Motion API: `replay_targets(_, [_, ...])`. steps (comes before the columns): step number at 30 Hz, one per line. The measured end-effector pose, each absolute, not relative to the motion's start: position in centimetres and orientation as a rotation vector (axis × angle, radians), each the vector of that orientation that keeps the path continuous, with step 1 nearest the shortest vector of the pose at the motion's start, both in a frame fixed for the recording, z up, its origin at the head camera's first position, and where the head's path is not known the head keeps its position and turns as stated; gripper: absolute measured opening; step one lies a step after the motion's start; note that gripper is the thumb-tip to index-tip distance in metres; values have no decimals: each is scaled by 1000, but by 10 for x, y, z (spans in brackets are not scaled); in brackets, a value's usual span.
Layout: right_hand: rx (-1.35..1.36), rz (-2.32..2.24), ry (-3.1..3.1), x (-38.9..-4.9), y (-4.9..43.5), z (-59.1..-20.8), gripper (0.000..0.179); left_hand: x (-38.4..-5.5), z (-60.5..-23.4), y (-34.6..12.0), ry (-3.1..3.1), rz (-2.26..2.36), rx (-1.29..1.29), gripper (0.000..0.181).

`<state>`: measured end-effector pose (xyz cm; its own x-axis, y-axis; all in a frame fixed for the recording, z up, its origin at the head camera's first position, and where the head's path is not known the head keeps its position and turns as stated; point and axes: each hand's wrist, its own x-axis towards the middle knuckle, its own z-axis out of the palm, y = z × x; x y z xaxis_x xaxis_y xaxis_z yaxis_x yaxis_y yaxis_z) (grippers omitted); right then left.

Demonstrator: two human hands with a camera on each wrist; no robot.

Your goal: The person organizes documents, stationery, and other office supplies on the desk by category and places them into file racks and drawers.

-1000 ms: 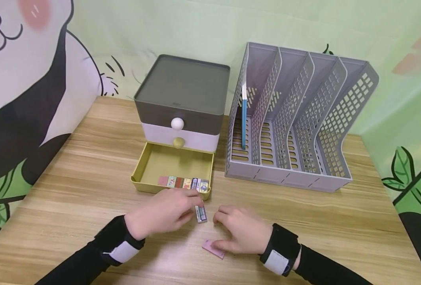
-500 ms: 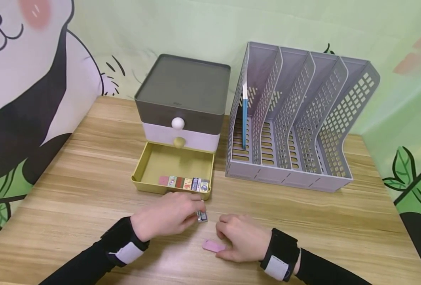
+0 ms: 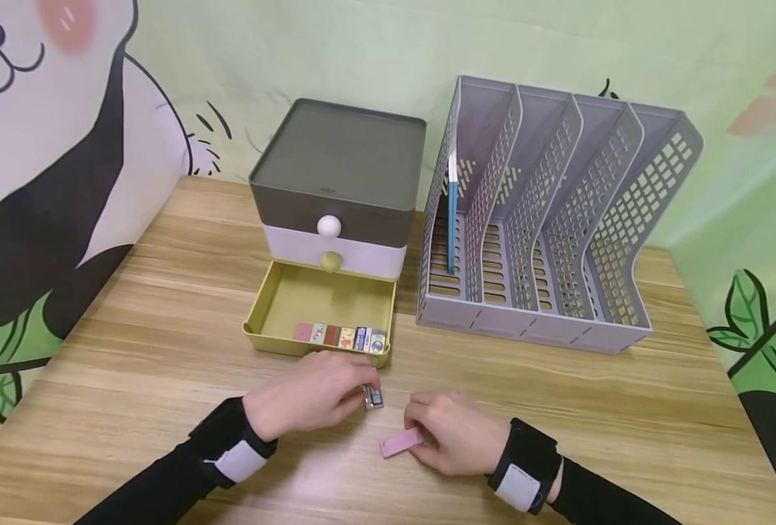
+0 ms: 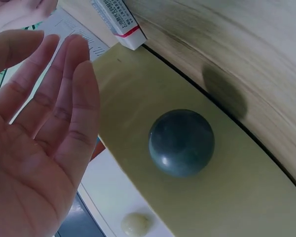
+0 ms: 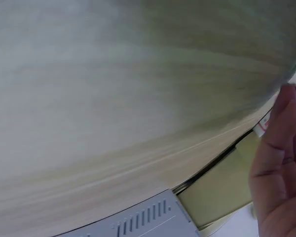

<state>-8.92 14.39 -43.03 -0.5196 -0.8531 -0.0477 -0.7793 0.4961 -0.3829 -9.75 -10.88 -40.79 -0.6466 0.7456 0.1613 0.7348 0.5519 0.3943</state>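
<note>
In the head view my left hand (image 3: 312, 390) is over a small eraser in a printed sleeve (image 3: 373, 397), which lies on the table before the open yellow drawer (image 3: 266, 343). The left wrist view has my fingers nearly straight and apart from the sleeved eraser (image 4: 119, 22). My right hand (image 3: 456, 430) pinches a pink eraser (image 3: 401, 442) between thumb and fingers, one end tilted up. Several small erasers (image 3: 338, 335) stand in a row along the drawer's front wall. The pink eraser is not visible in the right wrist view.
The drawer belongs to a grey-topped drawer box (image 3: 342, 157) with round knobs. A dark ball knob (image 4: 181, 143) sticks out of the yellow drawer front. To the right stands a grey file rack (image 3: 532, 324) with a blue book (image 3: 451, 226) in its left slot.
My right hand has gone from touching the flat pink eraser to pinching it and tipping it up. My left hand shifted slightly right, covering more of the sleeved eraser.
</note>
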Motion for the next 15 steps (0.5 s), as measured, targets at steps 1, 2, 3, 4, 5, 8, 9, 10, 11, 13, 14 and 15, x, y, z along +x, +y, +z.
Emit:
replay_targets(1, [-1405,-503,2521,-90,145,-431,14,-98,-408,-109,2745,701,1298,10])
replay_targets(2, [-1413,-546,2533,-91,146,-432,14,-99,-408,-109,2744,727,1286,11])
replay_targets(3, [-1421,-587,2549,-93,146,-432,14,-99,-408,-109,2741,761,1272,11])
replay_targets(4, [-1430,-635,2566,-94,147,-432,15,-100,-407,-109,2741,799,1255,12])
replay_targets(5, [-1436,-683,2587,-96,147,-433,15,-101,-406,-109,2739,842,1237,12])
replay_targets(8, [-1454,-837,2658,-103,148,-432,17,-103,-404,-109,2733,991,1183,13])
replay_targets(9, [-1456,-889,2684,-105,149,-431,17,-104,-403,-108,2730,1050,1163,13])
replay_targets(10, [-1456,-943,2707,-107,148,-431,18,-105,-402,-108,2721,1112,1131,14])
replay_targets(11, [-1455,-994,2731,-110,148,-430,19,-106,-402,-108,2701,1181,1097,15])
replay_targets(13, [-1453,-1073,2784,-115,147,-429,20,-108,-401,-107,2675,1306,1024,18])
replay_targets(14, [-1450,-1109,2811,-118,146,-428,20,-108,-400,-106,2659,1368,988,19])
replay_targets(15, [-1444,-1142,2837,-120,144,-427,20,-110,-400,-106,2643,1428,948,20])
